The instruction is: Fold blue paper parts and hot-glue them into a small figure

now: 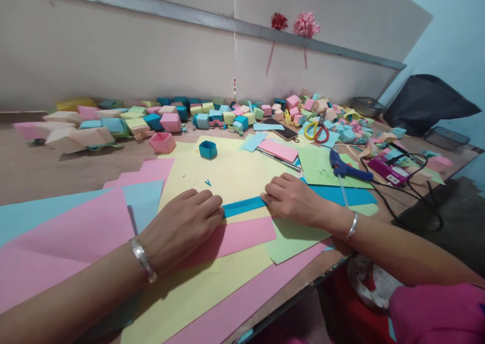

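Observation:
A narrow blue paper strip (244,207), with a crease along its length, stretches between my two hands over the pale yellow sheet. My left hand (189,223) is closed on the strip's left end, fingers curled down. At the other end my right hand (293,198) pinches the strip between thumb and fingers. A pink paper piece (242,235) lies just below the strip, and a green sheet (299,238) is under my right wrist. Beyond the strip stands a small open blue paper box (208,150), with tiny blue scraps (208,182) in front of it.
Folded paper boxes (170,121) line the back by the wall. A blue glue gun (346,168) rests on green paper at right, its cord running to a purple power strip (390,169). Scissors (317,131) and a phone (284,131) lie behind. Large pink sheets (76,233) cover the left.

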{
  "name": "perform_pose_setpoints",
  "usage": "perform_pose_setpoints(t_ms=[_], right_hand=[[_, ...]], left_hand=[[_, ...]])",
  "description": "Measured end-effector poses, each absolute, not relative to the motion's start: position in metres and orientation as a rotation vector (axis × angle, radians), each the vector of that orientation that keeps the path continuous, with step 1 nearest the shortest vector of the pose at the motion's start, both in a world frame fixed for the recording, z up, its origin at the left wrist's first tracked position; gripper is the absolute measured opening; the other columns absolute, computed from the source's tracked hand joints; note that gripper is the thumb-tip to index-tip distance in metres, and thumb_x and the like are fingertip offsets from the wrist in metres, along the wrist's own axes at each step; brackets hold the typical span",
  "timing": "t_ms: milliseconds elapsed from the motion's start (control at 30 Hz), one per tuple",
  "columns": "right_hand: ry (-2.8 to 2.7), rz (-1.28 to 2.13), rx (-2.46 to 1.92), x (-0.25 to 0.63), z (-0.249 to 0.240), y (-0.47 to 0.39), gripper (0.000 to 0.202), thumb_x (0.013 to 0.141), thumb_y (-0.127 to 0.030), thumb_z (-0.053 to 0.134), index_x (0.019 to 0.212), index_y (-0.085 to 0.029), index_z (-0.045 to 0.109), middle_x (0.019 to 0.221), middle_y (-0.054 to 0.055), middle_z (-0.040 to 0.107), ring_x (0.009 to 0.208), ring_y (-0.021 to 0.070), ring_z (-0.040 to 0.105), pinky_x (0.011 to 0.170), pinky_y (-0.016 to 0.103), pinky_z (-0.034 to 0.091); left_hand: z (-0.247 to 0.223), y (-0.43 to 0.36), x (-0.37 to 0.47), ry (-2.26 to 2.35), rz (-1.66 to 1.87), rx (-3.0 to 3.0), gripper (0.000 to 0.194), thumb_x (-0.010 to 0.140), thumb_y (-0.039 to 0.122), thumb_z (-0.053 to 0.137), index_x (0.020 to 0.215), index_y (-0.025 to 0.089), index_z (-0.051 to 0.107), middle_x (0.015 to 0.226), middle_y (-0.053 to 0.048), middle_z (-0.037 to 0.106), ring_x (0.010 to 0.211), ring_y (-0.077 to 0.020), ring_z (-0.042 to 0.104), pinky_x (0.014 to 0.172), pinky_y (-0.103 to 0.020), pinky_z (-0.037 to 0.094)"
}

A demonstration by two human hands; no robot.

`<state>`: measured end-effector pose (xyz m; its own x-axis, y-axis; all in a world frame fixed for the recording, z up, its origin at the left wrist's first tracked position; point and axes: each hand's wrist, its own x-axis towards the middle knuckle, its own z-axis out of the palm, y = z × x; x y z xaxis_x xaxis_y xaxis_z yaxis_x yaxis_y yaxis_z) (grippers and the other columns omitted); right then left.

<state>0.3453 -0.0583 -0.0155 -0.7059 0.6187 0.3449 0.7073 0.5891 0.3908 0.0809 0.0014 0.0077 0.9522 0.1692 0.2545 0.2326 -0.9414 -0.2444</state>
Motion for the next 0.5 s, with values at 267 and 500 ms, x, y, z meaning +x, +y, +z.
perform_pose_setpoints(t_ms=[267,500], right_hand=[[-2.609,-0.779,-1.102,0.3466,-0.0165,-0.0571,0.033,0.098,-0.015,0.041,0.069,-0.015,0.057,0.071,0.003,0.057,0.07,0.0153,0.043,0.064,0.035,0.022],[-2.573,-0.782,-1.173,0.3482,-0.0175,-0.0617,0.028,0.097,-0.017,0.046,0.072,-0.016,0.059,0.074,0.003,0.061,0.072,0.0147,0.047,0.065,0.034,0.022]], left_hand=[[0.0081,0.0008,0.0794,-0.389,-0.229,-2.859,0.014,0.08,0.008,0.053,0.078,0.016,0.065,0.072,-0.006,0.057,0.063,-0.0201,0.048,0.058,-0.034,0.036],[0.0096,-0.0028,0.0788,-0.459,-0.244,-2.908,0.015,0.078,0.007,0.051,0.077,0.019,0.061,0.076,-0.006,0.058,0.064,-0.019,0.048,0.059,-0.033,0.035]])
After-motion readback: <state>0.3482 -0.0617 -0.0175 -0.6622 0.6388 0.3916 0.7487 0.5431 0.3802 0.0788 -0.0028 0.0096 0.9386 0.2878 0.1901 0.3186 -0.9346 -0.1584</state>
